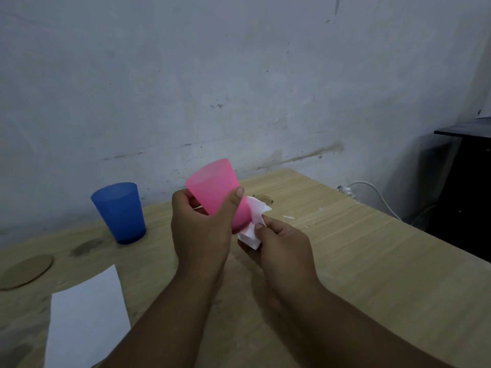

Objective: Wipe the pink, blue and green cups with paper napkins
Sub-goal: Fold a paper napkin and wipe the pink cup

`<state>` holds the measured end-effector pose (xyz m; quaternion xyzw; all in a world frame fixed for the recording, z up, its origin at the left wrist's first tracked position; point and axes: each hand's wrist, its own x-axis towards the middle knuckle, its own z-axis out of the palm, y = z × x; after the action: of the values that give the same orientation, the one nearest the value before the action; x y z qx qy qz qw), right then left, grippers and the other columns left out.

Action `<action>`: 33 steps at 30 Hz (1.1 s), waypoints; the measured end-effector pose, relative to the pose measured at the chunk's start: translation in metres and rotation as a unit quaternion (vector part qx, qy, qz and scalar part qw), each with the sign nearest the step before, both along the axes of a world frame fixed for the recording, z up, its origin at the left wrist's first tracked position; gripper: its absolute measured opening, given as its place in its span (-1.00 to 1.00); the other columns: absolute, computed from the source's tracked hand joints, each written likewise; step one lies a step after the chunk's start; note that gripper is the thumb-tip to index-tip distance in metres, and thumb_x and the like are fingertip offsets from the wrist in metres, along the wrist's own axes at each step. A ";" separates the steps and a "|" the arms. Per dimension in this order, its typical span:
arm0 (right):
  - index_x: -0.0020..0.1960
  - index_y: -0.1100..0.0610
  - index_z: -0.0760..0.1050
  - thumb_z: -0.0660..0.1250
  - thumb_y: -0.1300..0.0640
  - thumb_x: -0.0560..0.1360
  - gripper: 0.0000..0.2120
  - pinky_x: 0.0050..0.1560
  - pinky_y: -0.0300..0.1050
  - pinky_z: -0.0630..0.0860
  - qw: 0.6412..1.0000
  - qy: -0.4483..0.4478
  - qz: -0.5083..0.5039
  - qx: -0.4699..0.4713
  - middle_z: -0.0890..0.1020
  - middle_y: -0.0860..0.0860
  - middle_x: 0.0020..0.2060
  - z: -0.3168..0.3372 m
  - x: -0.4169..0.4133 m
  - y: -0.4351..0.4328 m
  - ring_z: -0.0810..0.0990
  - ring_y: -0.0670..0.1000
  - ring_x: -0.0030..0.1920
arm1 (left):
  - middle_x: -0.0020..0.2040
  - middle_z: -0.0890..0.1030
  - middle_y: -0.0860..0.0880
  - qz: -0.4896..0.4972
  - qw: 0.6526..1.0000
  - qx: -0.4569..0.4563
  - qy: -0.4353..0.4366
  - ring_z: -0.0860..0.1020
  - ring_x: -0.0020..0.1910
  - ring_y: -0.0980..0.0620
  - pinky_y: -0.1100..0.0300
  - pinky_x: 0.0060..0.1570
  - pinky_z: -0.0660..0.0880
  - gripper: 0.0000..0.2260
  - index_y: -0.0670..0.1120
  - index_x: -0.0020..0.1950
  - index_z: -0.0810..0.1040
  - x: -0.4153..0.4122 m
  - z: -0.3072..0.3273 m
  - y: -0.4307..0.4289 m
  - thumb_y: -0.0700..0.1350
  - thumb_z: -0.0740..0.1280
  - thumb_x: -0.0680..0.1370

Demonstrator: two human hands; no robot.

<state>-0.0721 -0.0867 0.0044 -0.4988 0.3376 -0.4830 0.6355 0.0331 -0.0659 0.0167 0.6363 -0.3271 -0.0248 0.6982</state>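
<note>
Holding item one, pink cup (pixel 215 189): translucent plastic, lifted above the table (pixel 358 251), tilted with its mouth up and toward the far left and its base down toward the right; left hand (pixel 202 232) wrapped around its middle, fingers curled behind, thumb pressed across the near side.
Item two, paper napkin (pixel 253 225): white, crumpled, pressed against the cup's lower wall and base; right hand (pixel 279 245) closed on it, thumb on top, fingers beneath.
Item three, blue cup (pixel 119 211): upright on the table, mouth up, well to the left of the hands, near the wall (pixel 239 75); untouched.
Item four, round brown disc (pixel 25 270): flat on the table at the left edge.
Item five, white sheet (pixel 85 320): flat on the table, near left, just beside the left forearm.
Item six, white cable (pixel 377 195): hanging past the table's far right edge.
Item seven, dark furniture (pixel 467 181): right of the table; details indistinct.
</note>
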 end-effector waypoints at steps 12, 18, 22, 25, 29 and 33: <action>0.07 0.27 0.61 0.18 0.31 0.58 -0.77 0.04 0.05 0.64 0.971 -0.147 0.090 0.163 0.72 0.23 -0.03 0.005 -0.008 -0.028 0.71 0.16 0.01 | 0.03 0.67 0.12 -0.139 0.989 -0.045 0.034 0.65 -0.03 0.19 0.13 -0.10 0.64 -0.54 0.12 0.13 0.56 -0.003 0.016 0.006 0.20 0.51 0.29; 0.26 0.32 0.51 0.19 0.22 0.60 -0.70 0.06 0.02 0.60 0.945 -0.198 0.173 0.196 0.69 0.25 0.04 0.005 -0.010 -0.036 0.71 0.12 -0.05 | 0.05 0.69 0.10 -0.171 0.983 -0.042 0.051 0.66 0.02 0.13 0.00 0.00 0.65 -0.54 0.09 0.14 0.58 0.002 0.019 0.008 0.16 0.53 0.29; 0.22 0.35 0.54 0.28 0.26 0.56 -0.72 -0.12 -0.12 0.59 0.945 -0.203 0.184 0.178 0.69 0.24 -0.06 0.004 -0.006 -0.037 0.68 0.03 -0.21 | 0.03 0.70 0.08 -0.189 0.979 -0.045 0.055 0.67 0.01 0.09 -0.08 0.03 0.65 -0.55 0.06 0.13 0.59 -0.002 0.021 0.009 0.10 0.55 0.28; 0.16 0.36 0.57 0.32 0.25 0.53 -0.74 -0.18 -0.16 0.56 0.949 -0.198 0.173 0.175 0.64 0.23 -0.12 0.003 -0.005 -0.039 0.60 0.00 -0.25 | 0.04 0.70 0.06 -0.200 0.977 -0.046 0.065 0.67 0.03 0.06 -0.11 0.06 0.63 -0.52 0.05 0.14 0.58 -0.001 0.022 0.008 0.10 0.55 0.27; -0.05 0.29 0.57 0.31 0.29 0.54 -0.91 -0.27 -0.19 0.51 0.952 -0.178 0.170 0.183 0.60 0.13 -0.31 0.002 -0.004 -0.039 0.50 -0.06 -0.35 | 0.07 0.69 0.08 -0.214 0.973 -0.047 0.071 0.66 0.06 0.07 -0.11 0.07 0.63 -0.51 0.05 0.19 0.55 -0.003 0.021 0.007 0.07 0.55 0.29; -0.06 0.28 0.57 0.24 0.33 0.56 -0.87 -0.28 -0.19 0.45 0.950 -0.159 0.195 0.187 0.63 0.09 -0.34 0.002 -0.003 -0.033 0.44 -0.07 -0.36 | 0.07 0.69 0.09 -0.220 0.972 -0.044 0.065 0.66 0.07 0.10 -0.08 0.08 0.63 -0.49 0.06 0.20 0.55 -0.001 0.021 0.007 0.09 0.54 0.29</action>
<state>-0.0747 -0.1198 0.0064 -0.3440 0.2128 -0.3506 0.8447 0.0320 -0.0584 0.0377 0.5142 -0.4141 -0.2045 0.7227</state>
